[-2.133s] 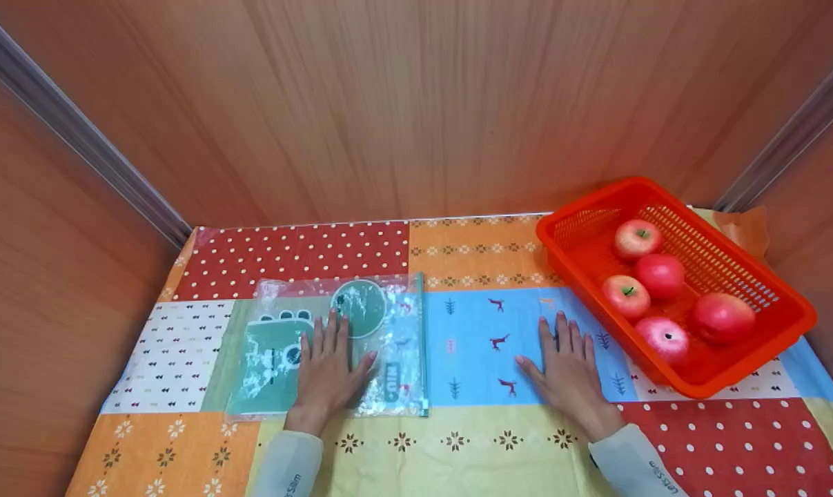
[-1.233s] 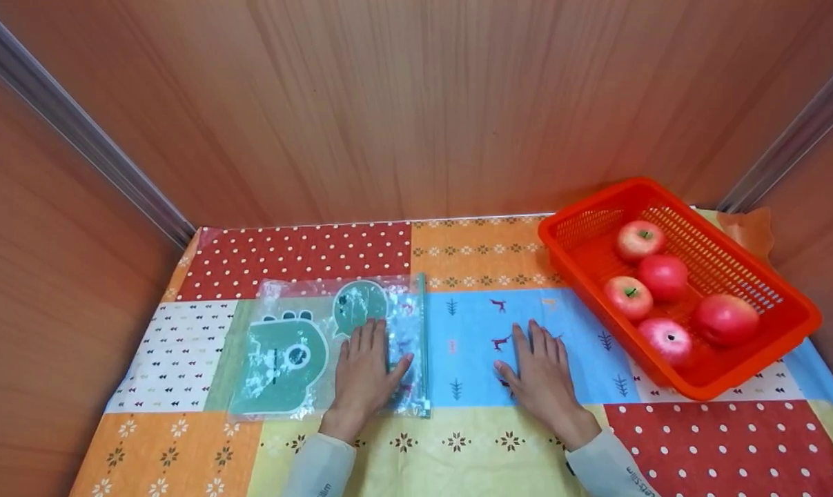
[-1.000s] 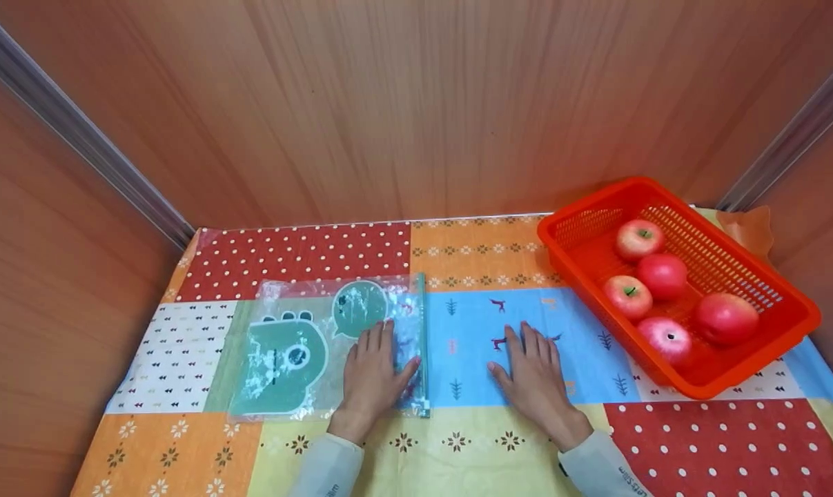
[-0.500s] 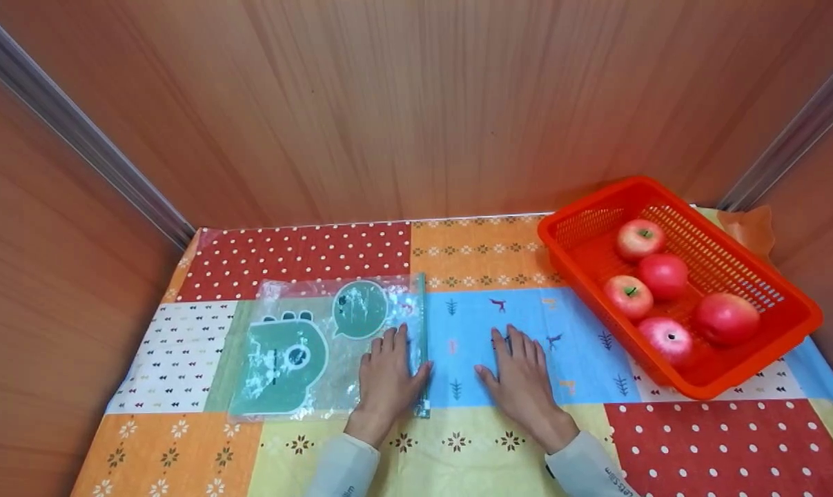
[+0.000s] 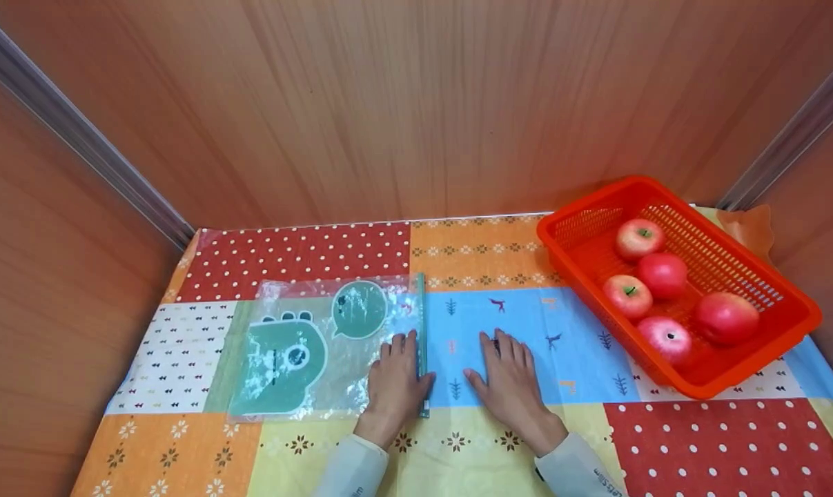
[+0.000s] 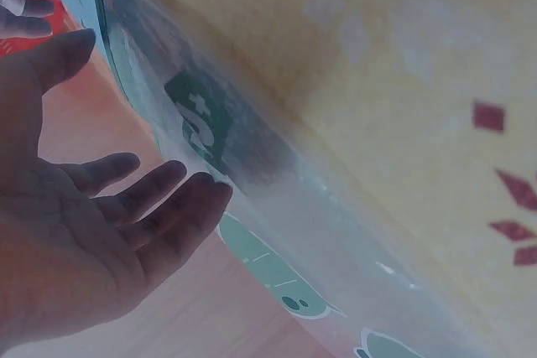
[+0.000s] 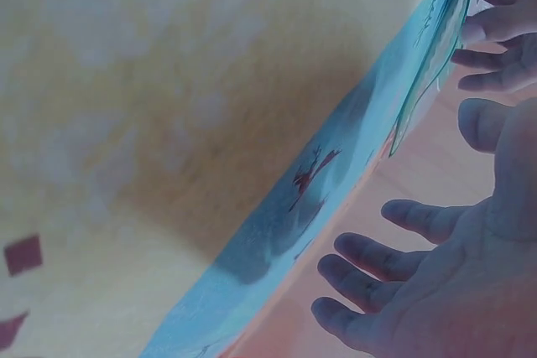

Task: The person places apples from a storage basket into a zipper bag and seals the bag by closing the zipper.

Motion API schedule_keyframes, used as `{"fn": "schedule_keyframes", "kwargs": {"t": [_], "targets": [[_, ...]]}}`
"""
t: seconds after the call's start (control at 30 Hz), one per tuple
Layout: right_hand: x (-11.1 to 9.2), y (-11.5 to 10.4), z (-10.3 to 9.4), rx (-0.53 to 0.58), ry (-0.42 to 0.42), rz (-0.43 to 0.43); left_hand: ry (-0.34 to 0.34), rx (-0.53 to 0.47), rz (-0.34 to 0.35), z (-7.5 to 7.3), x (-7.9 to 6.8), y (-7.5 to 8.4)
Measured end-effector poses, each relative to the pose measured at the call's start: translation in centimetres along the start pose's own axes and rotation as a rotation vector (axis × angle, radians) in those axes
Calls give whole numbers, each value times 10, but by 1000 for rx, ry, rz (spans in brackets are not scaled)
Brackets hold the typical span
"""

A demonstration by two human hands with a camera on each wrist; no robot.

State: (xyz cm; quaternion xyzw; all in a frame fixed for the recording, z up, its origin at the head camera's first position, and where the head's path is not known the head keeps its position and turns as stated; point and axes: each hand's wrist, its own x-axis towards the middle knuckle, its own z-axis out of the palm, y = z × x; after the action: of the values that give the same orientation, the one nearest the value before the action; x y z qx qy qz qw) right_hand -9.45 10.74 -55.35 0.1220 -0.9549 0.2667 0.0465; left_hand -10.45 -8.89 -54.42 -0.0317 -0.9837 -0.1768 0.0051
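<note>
A clear zip bag [image 5: 347, 369] with green dinosaur and speech-bubble prints lies flat on the patchwork cloth, its green zip edge [image 5: 422, 310] facing right. My left hand [image 5: 397, 383] is palm down over the bag's right part, thumb crossing the zip edge, fingers extended and holding nothing. To the right of it, my right hand [image 5: 513, 383] is over the blue patch of cloth, fingers relaxed and holding nothing. In the left wrist view the fingers [image 6: 180, 224] show a gap from the bag's surface. The right wrist view shows the right palm [image 7: 445, 282] above the cloth, with a shadow beneath.
At the right stands a red plastic basket [image 5: 575, 276] holding several apples [image 5: 629, 297]. Wooden panels [image 5: 416, 110] enclose the cloth-covered table [image 5: 299, 255] at the back and on both sides. An orange flap [image 5: 751, 228] sits behind the basket.
The left hand has slid rightward across the bag to its zip edge. The right hand has moved leftward, away from the basket, so the hands are closer together. Bag and basket stay put.
</note>
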Motion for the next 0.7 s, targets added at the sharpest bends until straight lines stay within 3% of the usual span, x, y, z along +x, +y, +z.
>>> {"fn": "schedule_keyframes", "kwargs": {"t": [0.4, 0.7], "targets": [[0, -7, 4, -22, -32, 9, -14, -37, 13, 1, -2, 1], [-1, -13, 8, -19, -15, -13, 12, -158, -12, -2, -2, 3]]}}
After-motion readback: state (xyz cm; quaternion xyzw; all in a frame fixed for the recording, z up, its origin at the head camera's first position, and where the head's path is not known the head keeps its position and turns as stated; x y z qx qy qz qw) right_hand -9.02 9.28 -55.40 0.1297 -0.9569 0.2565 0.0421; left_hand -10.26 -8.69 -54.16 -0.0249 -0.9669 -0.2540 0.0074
